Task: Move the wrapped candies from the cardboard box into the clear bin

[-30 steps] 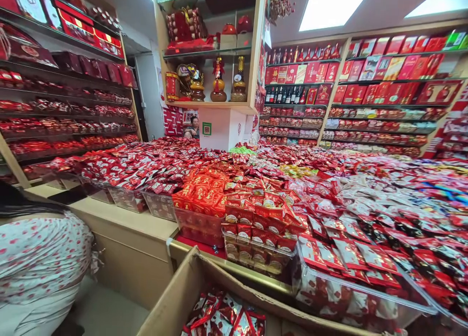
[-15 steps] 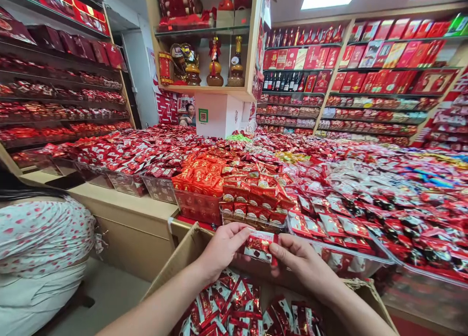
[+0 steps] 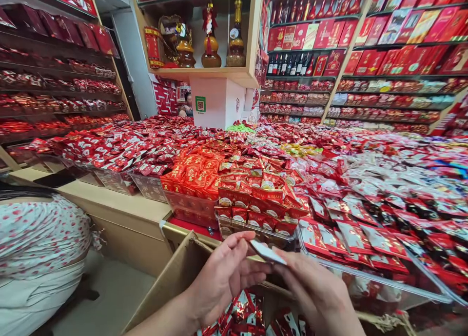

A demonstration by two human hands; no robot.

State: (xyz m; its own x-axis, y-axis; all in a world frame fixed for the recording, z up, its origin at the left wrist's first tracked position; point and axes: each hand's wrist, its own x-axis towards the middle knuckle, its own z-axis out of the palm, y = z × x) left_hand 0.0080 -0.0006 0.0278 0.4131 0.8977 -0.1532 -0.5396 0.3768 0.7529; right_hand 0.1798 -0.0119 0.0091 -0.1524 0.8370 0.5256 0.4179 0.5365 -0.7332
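Above an open cardboard box, my right hand pinches a small candy packet. The packet is tilted, so mostly its pale side or edge shows. My left hand is cupped beside it with the fingers apart; its fingertips are close to the packet's left end, and whether they touch it I cannot tell. Inside the box, partly hidden under my hands, lie more red and white candy packets.
Clear plastic bins of wrapped sweets face me, including red durian packets, orange-red packets and red-white packets. A person in a dotted top is at the left. A cabinet with bottles rises behind.
Both hands held the packet flat with its printed face showing; now it is tilted in the right hand and the left fingers have opened. The view has shifted lower and closer.
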